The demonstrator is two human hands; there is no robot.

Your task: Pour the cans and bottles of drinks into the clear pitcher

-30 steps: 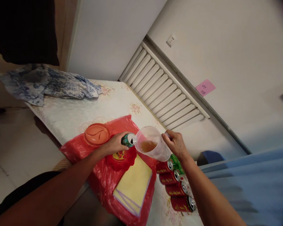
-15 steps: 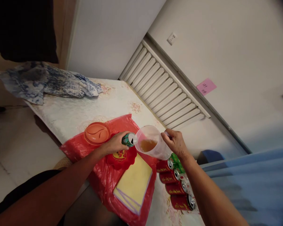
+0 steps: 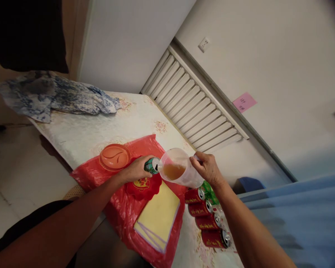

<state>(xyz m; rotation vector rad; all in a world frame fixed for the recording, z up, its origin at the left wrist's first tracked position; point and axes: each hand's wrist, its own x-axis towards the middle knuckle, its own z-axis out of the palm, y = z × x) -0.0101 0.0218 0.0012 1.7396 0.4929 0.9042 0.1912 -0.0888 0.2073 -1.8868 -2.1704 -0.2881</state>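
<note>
My left hand (image 3: 138,168) is closed around a green drink can (image 3: 150,165), its opened top facing right. By its handle, my right hand (image 3: 208,167) grips a translucent plastic pitcher (image 3: 188,178), tilted so that its spout meets the can's opening. Amber liquid (image 3: 173,171) lies inside the pitcher near the spout. Below the can is a red scalloped dish (image 3: 153,190) with a gold pattern. Beside it, a folded yellow cloth (image 3: 160,214) rests on a red plastic sheet (image 3: 120,212). An orange round lid or dish (image 3: 115,156) sits left of my left hand.
Several red cans (image 3: 206,222) stand in a row at the right, with green cans (image 3: 210,191) behind them. A blue-and-white patterned cloth (image 3: 80,98) lies at the table's far left. A radiator (image 3: 192,108) runs along the wall; a blue curtain (image 3: 304,212) hangs at right.
The pitcher is tipped slightly further toward the can, and the amber liquid reaches closer to its spout. Both hands keep their holds and nearly the same places.
</note>
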